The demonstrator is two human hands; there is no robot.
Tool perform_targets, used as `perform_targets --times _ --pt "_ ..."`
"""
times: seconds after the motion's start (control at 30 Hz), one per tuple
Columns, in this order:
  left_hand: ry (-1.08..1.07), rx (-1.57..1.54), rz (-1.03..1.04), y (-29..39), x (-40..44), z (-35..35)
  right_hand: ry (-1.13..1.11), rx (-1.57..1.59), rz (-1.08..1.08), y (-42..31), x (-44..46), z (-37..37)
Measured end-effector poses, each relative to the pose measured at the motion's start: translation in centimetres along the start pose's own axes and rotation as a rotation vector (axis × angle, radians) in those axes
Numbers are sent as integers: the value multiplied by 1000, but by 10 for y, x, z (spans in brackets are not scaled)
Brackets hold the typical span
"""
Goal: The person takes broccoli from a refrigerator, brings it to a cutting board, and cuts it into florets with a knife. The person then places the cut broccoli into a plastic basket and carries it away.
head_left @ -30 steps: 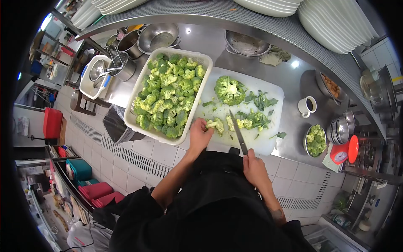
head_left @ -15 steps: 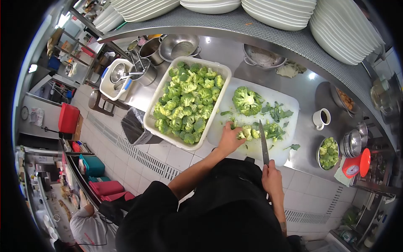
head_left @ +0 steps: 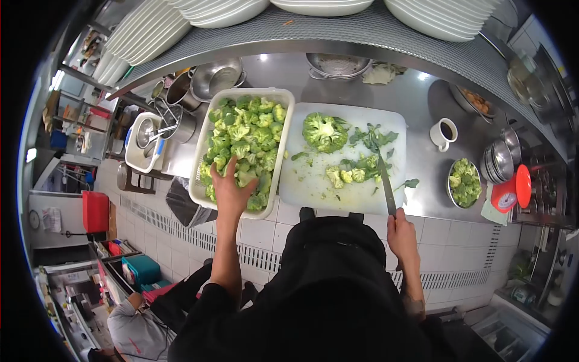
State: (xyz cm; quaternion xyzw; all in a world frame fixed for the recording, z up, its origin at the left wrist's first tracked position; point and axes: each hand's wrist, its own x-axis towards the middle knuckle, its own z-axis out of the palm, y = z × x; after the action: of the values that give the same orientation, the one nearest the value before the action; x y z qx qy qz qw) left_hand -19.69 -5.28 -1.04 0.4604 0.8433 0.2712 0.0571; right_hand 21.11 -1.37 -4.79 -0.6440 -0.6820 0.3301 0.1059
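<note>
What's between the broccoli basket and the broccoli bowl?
The head view shows the cutting board, bearing a broccoli head, cut florets and leaves, the knife over it, then steel counter.

"Basket (head_left: 282,151)?"

"Left of board (head_left: 301,194), florets (head_left: 240,133) in it. Tub (head_left: 135,158) further left."

"On board?"

"Head (head_left: 324,132), leaves (head_left: 374,139) right of it, pieces (head_left: 346,175) before it."

"Right of board?"

"Cup (head_left: 441,139); bowl (head_left: 449,188) before it, scale (head_left: 503,198) right of bowl. Plates (head_left: 437,21) on shelf (head_left: 338,37), behind."
</note>
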Motion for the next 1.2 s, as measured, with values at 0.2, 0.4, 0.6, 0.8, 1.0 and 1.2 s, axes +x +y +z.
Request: perform_targets --times 0.2,0.4,0.6,0.8,1.0,1.2 --pt "-460 -541 137 71 -11 76 41 2 51 7 4 -5" --pt "-635 67 193 137 -39 177 17 23 13 6 1 -1" --pt "-516 -69 353 120 -51 207 -34 31 167 20 -7 7" --pt "-408 -51 461 105 -57 226 42 5 3 39 -7 14" --pt "-395 56 503 116 -62 213 47 23 53 25 -4 -5" --pt "-396 34 433 119 -74 202 13 22 37 38 -2 -6"
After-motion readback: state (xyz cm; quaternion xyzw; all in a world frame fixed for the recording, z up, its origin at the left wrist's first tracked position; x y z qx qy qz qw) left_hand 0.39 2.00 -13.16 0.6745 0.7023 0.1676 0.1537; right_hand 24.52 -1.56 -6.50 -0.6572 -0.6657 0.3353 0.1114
